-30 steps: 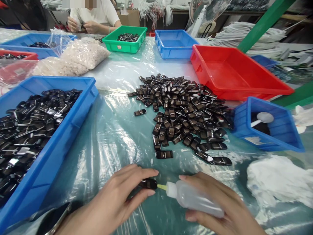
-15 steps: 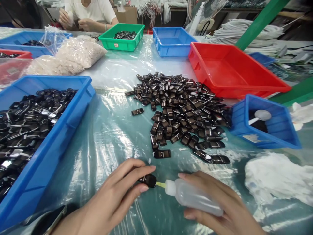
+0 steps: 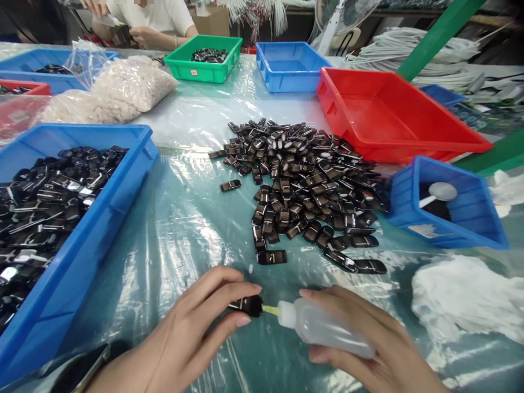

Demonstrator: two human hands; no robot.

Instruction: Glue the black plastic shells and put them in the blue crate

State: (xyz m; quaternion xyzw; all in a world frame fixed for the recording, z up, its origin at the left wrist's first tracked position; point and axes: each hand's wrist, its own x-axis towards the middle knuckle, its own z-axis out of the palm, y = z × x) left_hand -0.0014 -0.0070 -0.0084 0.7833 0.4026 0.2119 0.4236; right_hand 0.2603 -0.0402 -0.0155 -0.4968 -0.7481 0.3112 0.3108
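Note:
Between the thumb and fingers of my left hand [image 3: 204, 322] is a small black plastic piece [image 3: 250, 305], its rounded end pointing right. My right hand [image 3: 360, 333] is wrapped round a translucent squeeze bottle [image 3: 327, 327] lying nearly level. The bottle's thin yellow-green tip [image 3: 270, 310] meets the rounded end of the black piece or is very close to it. Beyond my hands, a heap of similar black pieces [image 3: 295, 174] spreads over the plastic-covered table [image 3: 184, 218]. A tiny white bit [image 3: 251, 268] lies just above my left fingers.
A blue bin [image 3: 135, 164] of black parts stands left. At the right are a small blue bin [image 3: 450, 232] with a spoon, white cloth [image 3: 466, 300] and a red tray [image 3: 393, 114]. Behind are a green tray [image 3: 204, 71], a blue tray [image 3: 290, 65] and a person [image 3: 151, 22].
The black piece has tilted slightly in my left fingers, and the bottle has shifted very slightly right. The person opposite has raised one hand toward the upper left.

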